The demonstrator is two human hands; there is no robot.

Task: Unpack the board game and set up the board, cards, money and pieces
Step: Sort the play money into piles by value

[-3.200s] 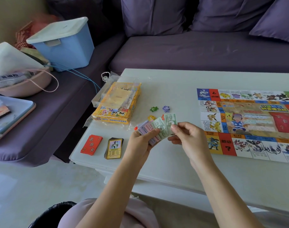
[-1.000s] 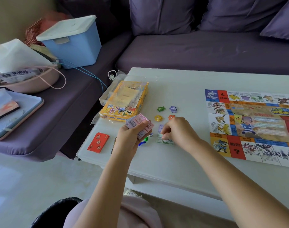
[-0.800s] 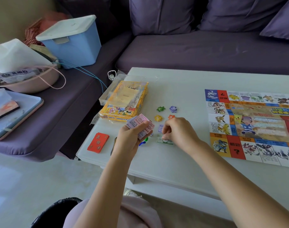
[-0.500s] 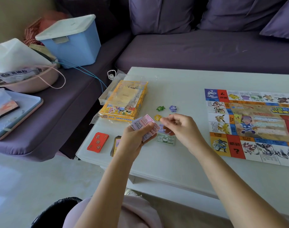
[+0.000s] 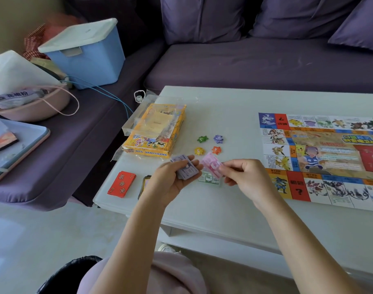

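The money was being sorted by colour. The left hand [image 5: 172,179] had its fingers curled round a stack of purple notes [image 5: 184,169], held just above the worktop [image 5: 223,209]. The right hand [image 5: 247,177] pinched a few pink notes [image 5: 212,164] between thumb and fingers, right beside that stack. Under them, some green notes [image 5: 210,179] lay flat in a pile of their own. I think the next move was to lay the pink notes down flat next to the green ones, in a new pile, and not on the four star pieces [image 5: 216,149] just behind. The notes looked thin and light, so a gentle touch would keep them tidy. The red cards [image 5: 122,184] at the near left had "机会卡" and question marks on them. The dark cards [image 5: 145,183] beside them were partly hidden by the left wrist. The yellow box [image 5: 158,132] sat behind, but its writing was too small to read. The board [image 5: 321,158] lay open on the right, and one red square showed "机会" and a big "?". Off the worktop, a packet [image 5: 13,95] on the sofa read "花椒粉".
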